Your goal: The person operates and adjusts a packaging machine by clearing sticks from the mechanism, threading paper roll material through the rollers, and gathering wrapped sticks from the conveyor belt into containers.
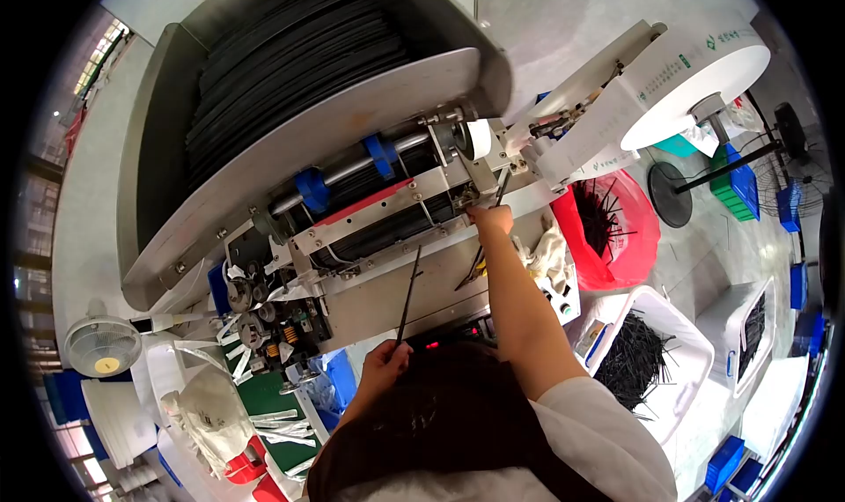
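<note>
My left hand [385,365] is closed round the lower end of a thin dark rod [408,299], which points up toward the machine. A small side piece sticks out near its middle. My right hand [493,218] reaches forward to the right end of the machine's feed bed [387,233], its fingers curled against the metal there. Whatever those fingers hold, if anything, is hidden. Several thin black straws lie in the feed bed, under a red-edged metal bar [365,204]. Behind it, the big metal hopper [352,97] is full of black straws [290,53].
A roll of printed white paper [695,88] hangs at upper right. Right of me stand a red bag [638,238] and a white bin [695,361], both with black straws. A cloth glove [547,255] lies by my right forearm. A small fan [103,345] is at left.
</note>
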Demonstrator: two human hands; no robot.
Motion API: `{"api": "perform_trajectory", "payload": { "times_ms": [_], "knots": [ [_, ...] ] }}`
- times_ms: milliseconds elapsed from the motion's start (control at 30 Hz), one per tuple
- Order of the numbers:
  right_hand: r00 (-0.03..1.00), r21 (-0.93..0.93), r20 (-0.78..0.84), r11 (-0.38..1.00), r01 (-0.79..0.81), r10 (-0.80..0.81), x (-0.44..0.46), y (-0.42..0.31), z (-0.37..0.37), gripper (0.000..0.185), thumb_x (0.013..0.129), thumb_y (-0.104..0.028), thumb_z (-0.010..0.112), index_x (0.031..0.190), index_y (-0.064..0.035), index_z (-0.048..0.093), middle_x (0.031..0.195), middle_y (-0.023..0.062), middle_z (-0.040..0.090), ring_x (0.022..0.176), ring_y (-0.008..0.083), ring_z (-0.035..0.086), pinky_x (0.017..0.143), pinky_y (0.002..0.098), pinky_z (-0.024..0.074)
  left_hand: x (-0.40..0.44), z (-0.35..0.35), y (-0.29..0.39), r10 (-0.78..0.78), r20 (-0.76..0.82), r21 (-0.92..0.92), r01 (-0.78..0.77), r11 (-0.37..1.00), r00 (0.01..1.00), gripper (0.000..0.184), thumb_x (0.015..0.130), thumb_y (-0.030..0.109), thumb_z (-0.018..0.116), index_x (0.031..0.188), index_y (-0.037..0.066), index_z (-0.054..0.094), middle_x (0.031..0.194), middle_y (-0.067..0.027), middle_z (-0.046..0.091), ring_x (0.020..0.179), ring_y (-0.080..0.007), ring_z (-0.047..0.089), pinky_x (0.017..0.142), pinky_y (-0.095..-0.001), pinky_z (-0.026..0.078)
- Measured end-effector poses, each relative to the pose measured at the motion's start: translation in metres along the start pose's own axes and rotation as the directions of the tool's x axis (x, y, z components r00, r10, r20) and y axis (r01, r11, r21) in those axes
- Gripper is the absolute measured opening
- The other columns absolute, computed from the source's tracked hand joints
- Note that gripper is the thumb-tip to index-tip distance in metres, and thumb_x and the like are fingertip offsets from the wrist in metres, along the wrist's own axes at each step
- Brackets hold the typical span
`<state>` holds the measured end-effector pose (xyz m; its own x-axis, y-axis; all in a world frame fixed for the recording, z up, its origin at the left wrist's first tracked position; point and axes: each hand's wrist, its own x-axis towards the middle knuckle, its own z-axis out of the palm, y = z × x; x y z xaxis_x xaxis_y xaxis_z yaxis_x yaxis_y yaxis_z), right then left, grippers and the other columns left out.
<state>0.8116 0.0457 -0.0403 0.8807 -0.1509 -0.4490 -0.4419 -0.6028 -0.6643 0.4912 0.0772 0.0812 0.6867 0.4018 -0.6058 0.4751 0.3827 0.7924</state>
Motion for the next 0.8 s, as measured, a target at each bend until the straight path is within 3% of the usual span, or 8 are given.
{"api": "perform_trajectory", "payload": {
  "times_ms": [33, 100, 233, 300, 367, 567, 667, 800],
  "knots": [
    [1.0, -0.006, -0.011, 1.0, -0.004, 0.004, -0.001, -0.005, -0.012, 0.032, 0.051, -0.024, 0.071, 0.064, 0.0004, 0.055, 0.065, 0.0125, 0.059, 0.058, 0.0219, 0.058, 0.056, 0.0308, 0.0467, 0.0, -0.004, -0.002, 0.015, -0.027, -0.016, -0.015, 1.0, 1.0, 0.017, 0.081, 0.019, 0.049, 0.078, 0.002, 0.053, 0.056, 0.0026, 0.045, 0.048, -0.0031, 0.038, 0.044, -0.0164, 0.029],
    [0.991, -0.022, 0.039, 0.991, -0.129, 0.129, -0.005, -0.014, -0.035, 0.06, 0.049, -0.024, 0.073, 0.094, 0.0046, 0.044, 0.092, 0.0199, 0.054, 0.087, 0.0286, 0.054, 0.073, 0.0339, 0.0445, -0.001, -0.012, -0.004, 0.006, -0.043, -0.014, -0.007, 1.0, 0.999, 0.018, 0.081, 0.019, 0.049, 0.078, 0.002, 0.053, 0.056, 0.0027, 0.045, 0.048, -0.003, 0.038, 0.044, -0.0165, 0.029],
    [0.99, 0.047, 0.116, 0.995, -0.087, 0.082, 0.034, 0.032, -0.024, 0.065, 0.046, -0.028, 0.075, 0.093, 0.0056, 0.044, 0.09, 0.0196, 0.054, 0.086, 0.0293, 0.053, 0.075, 0.0344, 0.0427, -0.003, -0.03, 0.002, 0.032, -0.11, 0.038, -0.028, 0.999, 0.993, 0.018, 0.081, 0.019, 0.049, 0.078, 0.002, 0.053, 0.055, 0.003, 0.044, 0.047, -0.0029, 0.038, 0.043, -0.0167, 0.029],
    [0.993, 0.12, -0.083, 0.988, 0.094, -0.084, 0.014, 0.03, -0.016, 0.047, 0.05, -0.022, 0.075, 0.079, 0.0007, 0.046, 0.057, 0.007, 0.05, 0.044, 0.0153, 0.045, 0.038, 0.0272, 0.037, -0.002, -0.038, 0.0, 0.0, -0.094, -0.037, -0.003, 0.999, 0.996, 0.017, 0.081, 0.019, 0.049, 0.078, 0.003, 0.053, 0.055, 0.0029, 0.044, 0.046, -0.0029, 0.037, 0.042, -0.0166, 0.028],
    [0.998, 0.08, -0.015, 0.995, 0.061, -0.06, 0.0, 0.017, -0.014, 0.06, 0.05, -0.024, 0.076, 0.089, 0.0006, 0.039, 0.062, 0.0074, 0.05, 0.044, 0.0146, 0.044, 0.038, 0.0273, 0.0361, -0.001, -0.041, -0.001, 0.014, -0.086, -0.077, -0.02, 0.997, 0.996, 0.017, 0.081, 0.018, 0.049, 0.077, 0.003, 0.053, 0.055, 0.0028, 0.044, 0.045, -0.003, 0.036, 0.042, -0.0166, 0.027],
    [0.96, 0.242, 0.228, 0.946, -0.215, 0.16, -0.019, -0.01, -0.029, 0.043, 0.052, -0.018, 0.075, 0.077, -0.0026, 0.044, 0.056, 0.0058, 0.048, 0.041, 0.0139, 0.042, 0.035, 0.0266, 0.0316, 0.004, -0.042, 0.002, -0.013, -0.034, -0.104, 0.01, 0.995, 0.999, 0.016, 0.082, 0.018, 0.048, 0.077, 0.002, 0.053, 0.055, 0.003, 0.043, 0.046, -0.003, 0.036, 0.042, -0.0164, 0.027],
    [0.985, 0.326, -0.027, 0.933, -0.152, 0.17, 0.004, 0.002, -0.028, 0.038, 0.053, -0.014, 0.074, 0.075, -0.0032, 0.044, 0.057, 0.0051, 0.048, 0.04, 0.0135, 0.041, 0.034, 0.0264, 0.0307, 0.006, -0.042, 0.006, 0.029, -0.042, -0.037, -0.031, 0.999, 0.999, 0.017, 0.082, 0.017, 0.048, 0.077, 0.002, 0.053, 0.055, 0.0029, 0.043, 0.047, -0.0028, 0.036, 0.043, -0.0164, 0.027],
    [0.982, 0.452, -0.062, 0.882, -0.131, 0.177, 0.022, 0.004, -0.05, 0.033, 0.058, -0.014, 0.071, 0.076, -0.0018, 0.046, 0.056, 0.0036, 0.047, 0.04, 0.012, 0.039, 0.032, 0.0256, 0.0287, 0.007, -0.04, 0.007, 0.096, -0.093, 0.05, -0.092, 0.995, 0.991, 0.016, 0.082, 0.017, 0.048, 0.076, 0.003, 0.052, 0.058, 0.0018, 0.045, 0.048, -0.0045, 0.039, 0.042, -0.0177, 0.029]
  ]
}}
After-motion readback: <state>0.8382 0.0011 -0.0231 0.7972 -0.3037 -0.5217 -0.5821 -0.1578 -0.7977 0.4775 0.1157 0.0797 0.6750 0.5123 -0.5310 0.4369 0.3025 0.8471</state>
